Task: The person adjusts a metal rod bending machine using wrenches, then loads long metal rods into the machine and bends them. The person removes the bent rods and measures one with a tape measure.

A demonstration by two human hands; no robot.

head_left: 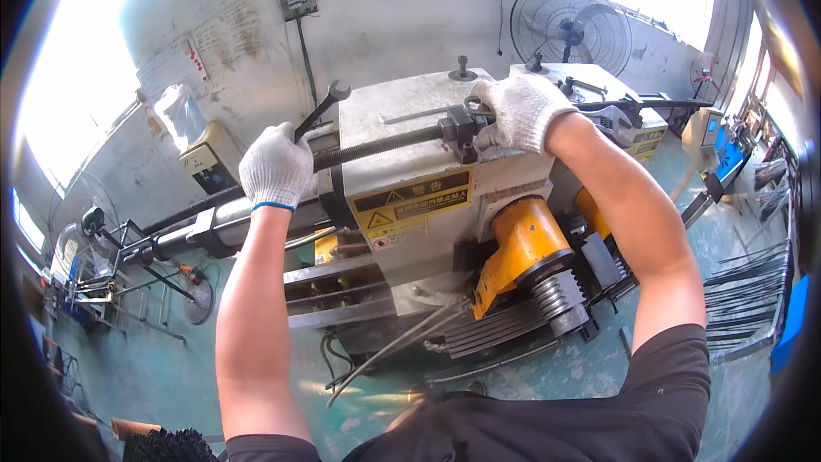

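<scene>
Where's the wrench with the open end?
In the head view, left of centre: the open-end wrench is in the gloved left hand, its open end pointing up, above the threaded rod.

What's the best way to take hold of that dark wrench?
Probably by the straight shaft, from the lower left, where the left grip seems to have it. The wrench slants up to the right, its shaft narrower than the forked head, which that hold leaves clear.
</scene>
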